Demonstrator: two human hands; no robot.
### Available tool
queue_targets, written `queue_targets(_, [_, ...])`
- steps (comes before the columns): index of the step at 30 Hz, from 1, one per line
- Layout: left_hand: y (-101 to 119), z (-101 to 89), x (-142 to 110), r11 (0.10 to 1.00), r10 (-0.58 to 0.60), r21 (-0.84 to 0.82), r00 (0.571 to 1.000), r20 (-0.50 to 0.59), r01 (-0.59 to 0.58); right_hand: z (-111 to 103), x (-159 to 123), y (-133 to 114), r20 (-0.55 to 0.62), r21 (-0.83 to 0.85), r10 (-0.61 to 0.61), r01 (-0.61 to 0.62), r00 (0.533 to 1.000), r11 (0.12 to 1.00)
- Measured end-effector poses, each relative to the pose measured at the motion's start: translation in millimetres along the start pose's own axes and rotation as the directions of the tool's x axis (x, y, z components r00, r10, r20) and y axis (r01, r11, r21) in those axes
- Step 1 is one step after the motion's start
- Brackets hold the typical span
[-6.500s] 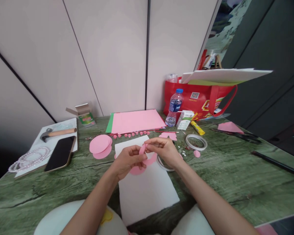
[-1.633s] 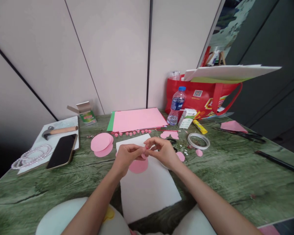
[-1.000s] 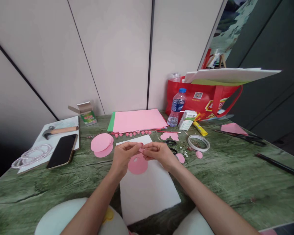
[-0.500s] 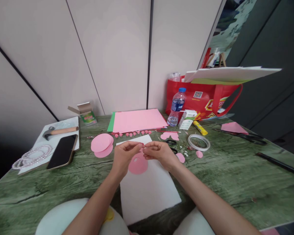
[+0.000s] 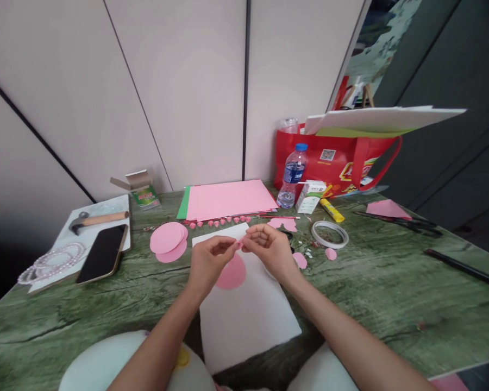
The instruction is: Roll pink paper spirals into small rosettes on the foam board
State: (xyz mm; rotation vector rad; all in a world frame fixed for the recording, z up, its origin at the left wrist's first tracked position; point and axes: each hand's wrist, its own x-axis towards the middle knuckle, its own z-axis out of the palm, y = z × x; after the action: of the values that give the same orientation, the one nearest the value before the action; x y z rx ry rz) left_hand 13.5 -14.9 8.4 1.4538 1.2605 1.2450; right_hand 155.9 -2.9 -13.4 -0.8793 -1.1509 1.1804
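Note:
Between my two hands is a small piece of pink paper [image 5: 239, 244], pinched at the fingertips above a white sheet [image 5: 248, 320]. My left hand [image 5: 209, 258] has its thumb and forefinger closed on the paper's left side. My right hand [image 5: 271, 250] grips it from the right, thumb and forefinger together, other fingers curled. Under the hands a pink paper circle [image 5: 231, 273] lies on the sheet. Farther back runs a row of small rolled pink paper pieces [image 5: 223, 221]. Scissors with black handles are partly hidden behind my right hand.
Pink paper discs [image 5: 169, 239], a phone [image 5: 103, 253] and a hammer [image 5: 101, 219] lie left. Behind are stacked coloured sheets [image 5: 230, 199], a water bottle [image 5: 292, 176] and a red bag [image 5: 330, 157]. A tape roll [image 5: 330, 235], glue stick [image 5: 332, 210] and black pen [image 5: 464, 270] lie right.
My right fingers have shifted and lifted slightly around the small pink paper, which shows more between the fingertips. The left hand stays in nearly the same place.

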Motion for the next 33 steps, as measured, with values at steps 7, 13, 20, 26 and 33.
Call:
queue_targets(7, [-4.2, 0.1, -1.8, 0.999, 0.03, 0.012, 0.996, 0.087, -0.031, -1.8, -2.9, -1.0, 0.058, -0.235, -0.13, 0.14, 0.99, 0.962])
queue_targets(13, [-3.9, 0.1, -2.1, 0.997, -0.016, -0.076, 0.996, 0.092, 0.023, -1.3, -4.8, -5.7, 0.137, -0.345, -0.19, 0.227, 0.972, 0.911])
queue_targets(20, [-2.5, -1.9, -1.6, 0.998, -0.051, -0.021, 0.992, 0.117, 0.054, -6.3, -2.6, -5.5, 0.198, -0.344, -0.232, 0.289, 0.952, 0.894])
queue_targets(26, [-5.9, -2.5, -0.6, 0.998, -0.049, -0.037, 0.99, 0.129, 0.054, -8.1, -2.7, -4.6, 0.242, -0.384, -0.267, 0.345, 0.933, 0.856])
queue_targets(33, [-5.2, -4.1, -0.9, 0.999, -0.03, 0.013, 0.99, 0.136, 0.029, -8.8, -2.7, -6.2, 0.271, -0.414, -0.288, 0.382, 0.918, 0.826])
